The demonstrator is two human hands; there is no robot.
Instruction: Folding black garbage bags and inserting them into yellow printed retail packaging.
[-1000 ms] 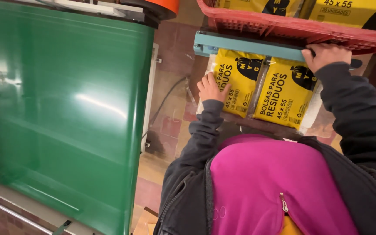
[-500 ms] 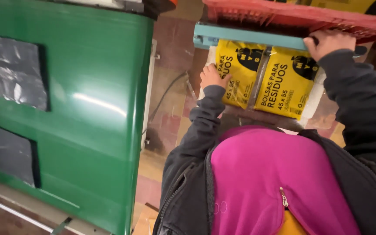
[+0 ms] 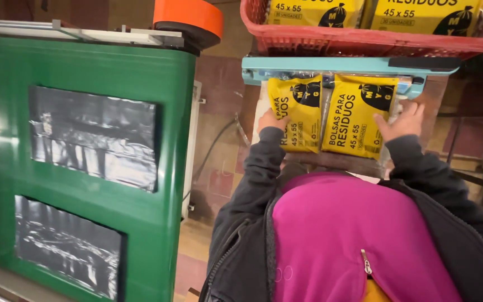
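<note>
Two yellow packs of bags lie side by side in clear wrap under a light blue bar [image 3: 342, 66]. My left hand [image 3: 272, 120] grips the left edge of the left yellow pack [image 3: 298, 114]. My right hand [image 3: 403, 120] lies flat with fingers spread against the right edge of the right yellow pack [image 3: 356, 114]. Both arms wear dark sleeves, and a magenta top fills the lower middle of the view.
A red plastic crate [image 3: 364, 40] with more yellow packs sits above the blue bar. A green machine cabinet [image 3: 96, 168] with silvery panels stands at the left, an orange roll [image 3: 190, 19] on top. A tiled floor [image 3: 211, 184] shows between.
My right hand has come down off the blue bar onto the right pack's edge. The view has shifted, showing more of the green cabinet and the orange roll.
</note>
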